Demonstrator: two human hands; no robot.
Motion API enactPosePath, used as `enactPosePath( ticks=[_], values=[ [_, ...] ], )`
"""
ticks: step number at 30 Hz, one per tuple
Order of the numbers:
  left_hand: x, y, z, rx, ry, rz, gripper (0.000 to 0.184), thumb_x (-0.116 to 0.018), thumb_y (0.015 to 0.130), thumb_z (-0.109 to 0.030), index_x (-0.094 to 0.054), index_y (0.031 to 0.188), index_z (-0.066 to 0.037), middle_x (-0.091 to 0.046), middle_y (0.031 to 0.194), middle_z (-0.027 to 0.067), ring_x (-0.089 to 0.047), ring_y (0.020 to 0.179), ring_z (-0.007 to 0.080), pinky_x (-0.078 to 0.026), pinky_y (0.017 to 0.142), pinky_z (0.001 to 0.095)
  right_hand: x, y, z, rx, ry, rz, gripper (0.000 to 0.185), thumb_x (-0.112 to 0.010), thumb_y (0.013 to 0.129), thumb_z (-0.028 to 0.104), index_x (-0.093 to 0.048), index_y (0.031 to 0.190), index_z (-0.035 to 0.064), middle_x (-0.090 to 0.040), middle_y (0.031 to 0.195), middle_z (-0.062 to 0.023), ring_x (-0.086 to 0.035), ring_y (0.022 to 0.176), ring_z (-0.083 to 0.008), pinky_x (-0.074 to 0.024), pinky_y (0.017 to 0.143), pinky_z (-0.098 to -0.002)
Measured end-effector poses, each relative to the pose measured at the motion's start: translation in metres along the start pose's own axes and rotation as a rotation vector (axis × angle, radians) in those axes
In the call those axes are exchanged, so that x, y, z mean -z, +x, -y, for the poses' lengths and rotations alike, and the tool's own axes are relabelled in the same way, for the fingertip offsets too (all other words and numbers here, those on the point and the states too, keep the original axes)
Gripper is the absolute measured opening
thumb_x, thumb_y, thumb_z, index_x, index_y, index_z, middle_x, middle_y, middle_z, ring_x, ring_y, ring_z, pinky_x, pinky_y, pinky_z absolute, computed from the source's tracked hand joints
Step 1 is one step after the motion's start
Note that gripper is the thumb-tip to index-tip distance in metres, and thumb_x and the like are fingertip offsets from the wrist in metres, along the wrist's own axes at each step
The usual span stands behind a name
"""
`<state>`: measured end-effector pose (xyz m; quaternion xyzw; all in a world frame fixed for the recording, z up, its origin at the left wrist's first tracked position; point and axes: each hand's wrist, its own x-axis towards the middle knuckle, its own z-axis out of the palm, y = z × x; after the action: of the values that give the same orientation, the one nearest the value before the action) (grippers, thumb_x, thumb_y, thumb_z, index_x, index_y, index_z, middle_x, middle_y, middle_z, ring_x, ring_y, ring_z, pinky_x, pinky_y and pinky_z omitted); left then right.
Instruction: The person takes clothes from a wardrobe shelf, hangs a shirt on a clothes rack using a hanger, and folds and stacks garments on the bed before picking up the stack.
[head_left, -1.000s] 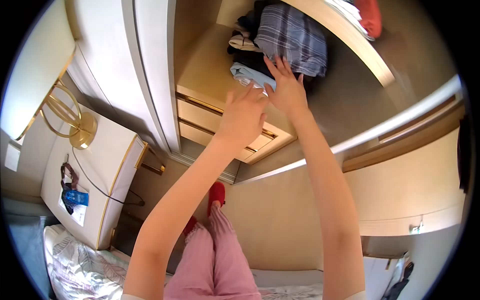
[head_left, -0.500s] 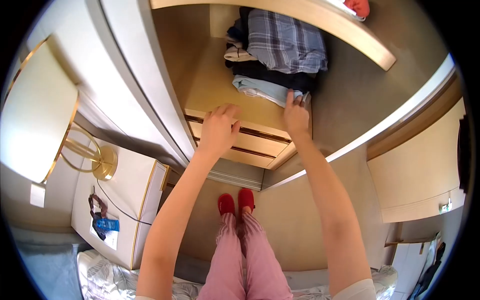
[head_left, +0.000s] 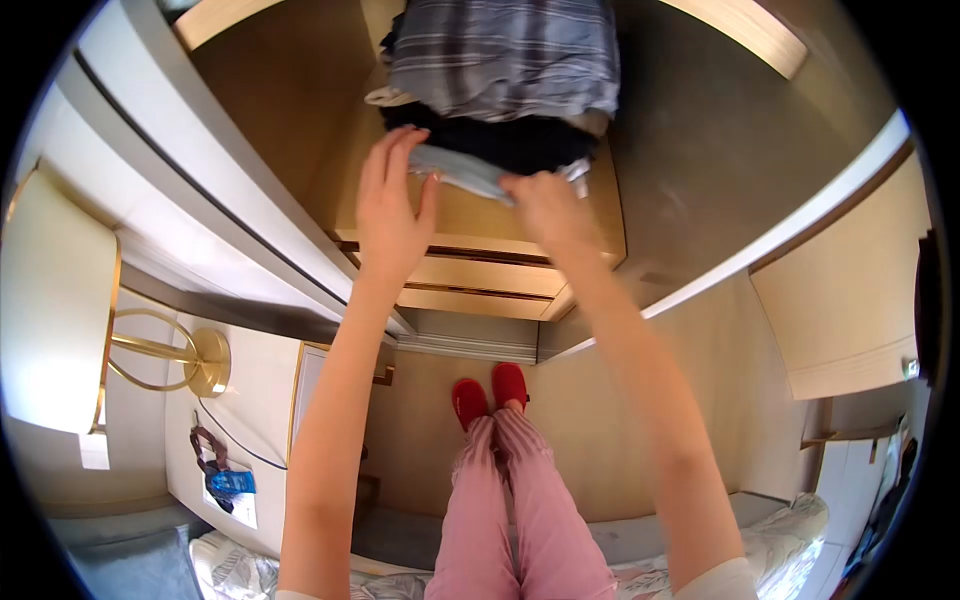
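Note:
A stack of folded clothes lies on the wooden wardrobe shelf (head_left: 470, 217). On top is a grey plaid cloth (head_left: 505, 60), with a black garment (head_left: 500, 140) beneath it and a light blue-grey garment (head_left: 462, 169) lower down. My left hand (head_left: 393, 205) is at the left front corner of the stack, thumb and fingers apart, fingertips by the light garment's edge. My right hand (head_left: 553, 215) is slightly blurred; its fingers are pinched on the front edge of the light garment.
Drawers (head_left: 480, 287) sit below the shelf. At the left, a bedside table (head_left: 265, 385) bears a gold lamp (head_left: 208, 362) and a blue packet (head_left: 233, 482). A cabinet (head_left: 850, 310) stands at the right. A curved shelf edge (head_left: 745, 30) hangs above the stack.
The view has shifted, bringing the stack nearer. My left hand has moved forward to the stack's left corner. My right hand has closed on the light garment's front edge.

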<state>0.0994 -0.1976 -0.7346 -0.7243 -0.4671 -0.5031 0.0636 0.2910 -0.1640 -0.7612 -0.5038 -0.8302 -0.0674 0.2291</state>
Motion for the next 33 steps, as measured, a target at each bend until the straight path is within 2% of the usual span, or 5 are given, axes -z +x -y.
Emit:
enactPosePath(
  ticks=[11,16,19,23,33],
  values=[
    [0.011,0.045,-0.086,-0.354,0.339,0.196,0.099,-0.078,0.055,-0.056,-0.038,0.136,-0.017,-0.03,0.146,0.0109,-0.03,0.133,0.0312,-0.022,0.103,0.0514,0.009,-0.082,0.086,0.087,0.002,-0.167,0.007,-0.057,0.077,0.012,-0.063,0.079,0.0075,-0.056,0.053,-0.0058,-0.059,0.05,-0.0207,-0.0465,0.049,-0.0325],
    [-0.003,0.048,-0.1,-0.327,0.448,0.262,0.083,-0.068,0.061,-0.01,-0.037,0.137,-0.02,-0.039,0.142,0.0097,-0.038,0.13,0.0253,-0.027,0.102,0.0514,0.024,-0.113,0.109,0.024,-0.038,0.027,0.008,-0.059,0.072,0.012,-0.056,0.079,0.0101,-0.059,0.055,-0.0039,-0.062,0.053,-0.0169,-0.0467,0.051,-0.0301],
    [0.013,0.064,-0.094,-0.324,0.367,0.326,0.071,-0.068,0.061,-0.01,-0.048,0.129,-0.016,-0.052,0.13,0.0129,-0.048,0.122,0.027,-0.035,0.098,0.0493,0.021,-0.128,0.102,-0.042,0.149,-0.066,0.023,-0.06,0.077,0.012,-0.056,0.099,0.0087,-0.055,0.052,-0.0061,-0.06,0.051,-0.0215,-0.0479,0.051,-0.0344],
    [0.031,0.099,-0.06,0.208,-0.091,0.411,0.049,-0.064,0.078,-0.016,-0.051,0.123,-0.001,-0.062,0.114,0.0144,-0.058,0.106,0.027,-0.038,0.096,0.0312,0.054,-0.131,0.077,-0.138,0.515,-0.001,0.022,-0.061,0.081,0.014,-0.057,0.102,0.0111,-0.062,0.06,-0.0086,-0.064,0.058,-0.023,-0.0507,0.055,-0.0346],
    [0.042,0.13,-0.039,0.671,-0.519,0.436,0.051,-0.064,0.085,-0.028,-0.051,0.123,0.004,-0.061,0.115,0.0116,-0.059,0.1,0.0184,-0.044,0.09,0.0282,0.096,-0.098,0.025,-0.527,1.344,-0.023,0.021,-0.058,0.088,0.019,-0.064,0.097,0.0016,-0.068,0.071,-0.0103,-0.064,0.058,-0.0134,-0.0503,0.059,-0.0245]
  ],
)
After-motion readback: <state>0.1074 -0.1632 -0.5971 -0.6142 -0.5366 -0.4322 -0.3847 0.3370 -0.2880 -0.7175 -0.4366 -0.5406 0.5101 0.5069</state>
